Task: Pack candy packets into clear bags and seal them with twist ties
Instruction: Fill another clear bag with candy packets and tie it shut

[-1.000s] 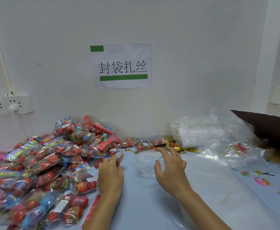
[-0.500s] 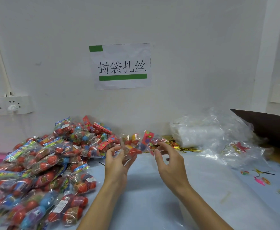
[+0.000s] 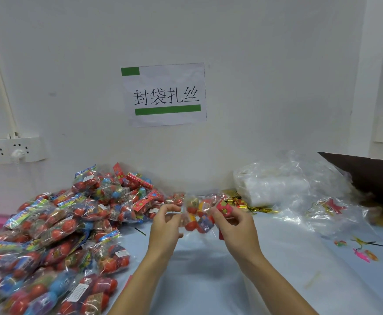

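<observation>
A pale wall (image 3: 265, 64) bore a paper sign (image 3: 164, 95), with sockets (image 3: 15, 150) at left, above a light-blue worktop (image 3: 208, 280).

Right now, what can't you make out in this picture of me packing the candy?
- Head view: contents of the clear bag held between left hand and right hand: motion-blurred, count unreadable.
- Gold twist ties: too small to count.
- Pile of candy packets: cut off by the left and bottom edges.
- Cardboard box: cut off at right.

left hand (image 3: 164, 226) + right hand (image 3: 236, 223) | pinch candy bag (image 3: 197, 214) | above table (image 3: 208, 269)
</observation>
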{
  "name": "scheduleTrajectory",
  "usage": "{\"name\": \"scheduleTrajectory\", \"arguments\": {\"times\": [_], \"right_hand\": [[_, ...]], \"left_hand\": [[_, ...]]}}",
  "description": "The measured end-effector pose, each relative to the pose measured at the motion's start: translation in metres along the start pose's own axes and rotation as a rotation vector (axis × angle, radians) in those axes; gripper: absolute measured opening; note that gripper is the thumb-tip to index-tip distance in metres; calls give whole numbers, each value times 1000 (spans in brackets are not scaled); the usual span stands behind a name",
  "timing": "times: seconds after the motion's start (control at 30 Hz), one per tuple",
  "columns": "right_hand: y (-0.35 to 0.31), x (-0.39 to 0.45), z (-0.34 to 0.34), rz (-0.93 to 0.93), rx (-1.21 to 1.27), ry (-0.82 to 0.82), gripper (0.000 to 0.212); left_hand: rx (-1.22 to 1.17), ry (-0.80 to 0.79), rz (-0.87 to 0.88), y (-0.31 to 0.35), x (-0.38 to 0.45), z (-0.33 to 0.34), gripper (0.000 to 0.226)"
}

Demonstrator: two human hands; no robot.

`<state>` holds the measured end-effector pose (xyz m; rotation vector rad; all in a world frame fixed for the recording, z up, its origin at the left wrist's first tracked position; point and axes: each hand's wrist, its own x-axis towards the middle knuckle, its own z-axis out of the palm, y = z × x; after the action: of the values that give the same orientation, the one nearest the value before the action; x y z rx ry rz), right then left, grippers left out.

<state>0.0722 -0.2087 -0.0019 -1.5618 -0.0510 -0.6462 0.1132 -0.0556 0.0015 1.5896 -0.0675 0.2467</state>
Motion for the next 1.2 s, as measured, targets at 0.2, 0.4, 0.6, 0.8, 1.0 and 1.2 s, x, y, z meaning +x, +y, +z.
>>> {"name": "scheduleTrajectory", "arguments": {"times": [0.2, 0.4, 0.6, 0.8, 1.0, 1.2], "right_hand": [[11, 2, 4, 55, -48, 25, 33], [12, 0, 5, 158, -69, 55, 26], [17, 0, 5, 172, -119, 61, 38], [21, 2, 6, 192, -139, 75, 38], [20, 0, 7, 213, -161, 62, 30], [22, 2, 7, 232, -171, 47, 26]], "left_hand": [[435, 103, 77, 5, 49, 2, 12], [1110, 65, 185, -8, 101, -30, 14], [1596, -128, 143, -27, 123, -57, 38], [1462, -3, 205, -11, 124, -55, 12], [1283, 71, 439, 14, 117, -51, 17], [998, 201, 605, 42, 96, -37, 17]]}}
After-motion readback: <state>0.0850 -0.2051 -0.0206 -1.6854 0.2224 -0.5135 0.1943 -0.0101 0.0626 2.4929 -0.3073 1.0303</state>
